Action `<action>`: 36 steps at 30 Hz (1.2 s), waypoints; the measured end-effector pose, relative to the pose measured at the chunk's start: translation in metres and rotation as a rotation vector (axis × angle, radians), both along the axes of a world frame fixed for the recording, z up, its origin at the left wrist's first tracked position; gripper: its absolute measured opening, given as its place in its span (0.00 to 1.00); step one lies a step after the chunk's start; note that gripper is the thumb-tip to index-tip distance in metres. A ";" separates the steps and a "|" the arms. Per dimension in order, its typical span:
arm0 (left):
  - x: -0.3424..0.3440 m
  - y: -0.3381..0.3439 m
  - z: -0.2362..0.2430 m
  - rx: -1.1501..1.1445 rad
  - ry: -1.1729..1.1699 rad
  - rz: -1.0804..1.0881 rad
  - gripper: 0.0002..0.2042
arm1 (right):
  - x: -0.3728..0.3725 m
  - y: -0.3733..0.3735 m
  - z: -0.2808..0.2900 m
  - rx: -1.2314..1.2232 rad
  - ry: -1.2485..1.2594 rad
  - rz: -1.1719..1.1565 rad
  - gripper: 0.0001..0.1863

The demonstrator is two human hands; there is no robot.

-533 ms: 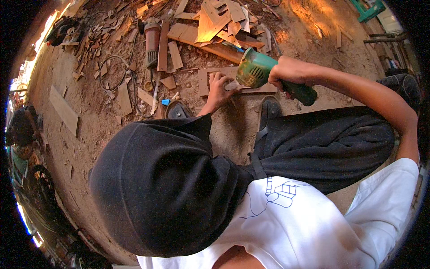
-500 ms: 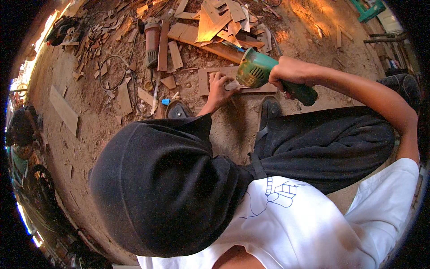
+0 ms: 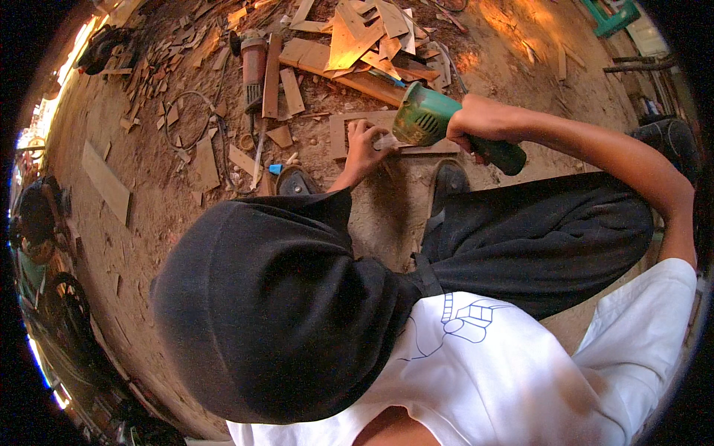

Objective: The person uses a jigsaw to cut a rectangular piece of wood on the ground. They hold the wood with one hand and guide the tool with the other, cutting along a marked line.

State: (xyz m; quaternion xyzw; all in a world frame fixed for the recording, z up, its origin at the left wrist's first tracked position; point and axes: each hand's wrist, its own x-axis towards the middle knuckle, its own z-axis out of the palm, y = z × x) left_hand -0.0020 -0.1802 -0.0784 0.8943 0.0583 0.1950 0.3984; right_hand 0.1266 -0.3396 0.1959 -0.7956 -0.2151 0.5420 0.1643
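Note:
My left hand [image 3: 364,149] rests with bent fingers on a flat brown wooden board [image 3: 338,139] on the ground between my feet, gripping its near part. A small pale spot shows by my thumb, too small to make out. My right hand [image 3: 483,123] is wrapped round the rear of a green handheld power tool [image 3: 422,117] with vent slots. The tool's wide front end stands over the board, close to my left fingertips. Its working tip is hidden.
A red and grey power tool [image 3: 253,70] lies at the upper left beside wood strips [image 3: 271,78]. Beyond the board is a heap of wood offcuts [image 3: 357,44] by a long plank [image 3: 312,58]. A looped cable [image 3: 172,123] and a small blue object [image 3: 276,169] lie left.
Both hands and the green power tool stay in nearly the same place. My clothing has shifted very slightly.

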 end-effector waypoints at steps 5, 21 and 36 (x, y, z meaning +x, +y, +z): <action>0.001 -0.007 0.001 -0.040 -0.035 0.013 0.20 | -0.010 -0.001 0.002 -0.013 -0.150 0.159 0.10; -0.004 0.002 -0.001 -0.027 -0.039 -0.007 0.16 | 0.006 0.026 0.009 -0.074 0.016 0.017 0.08; -0.012 0.010 0.024 0.291 -0.024 -0.120 0.13 | 0.027 0.015 0.023 -0.005 0.011 0.005 0.12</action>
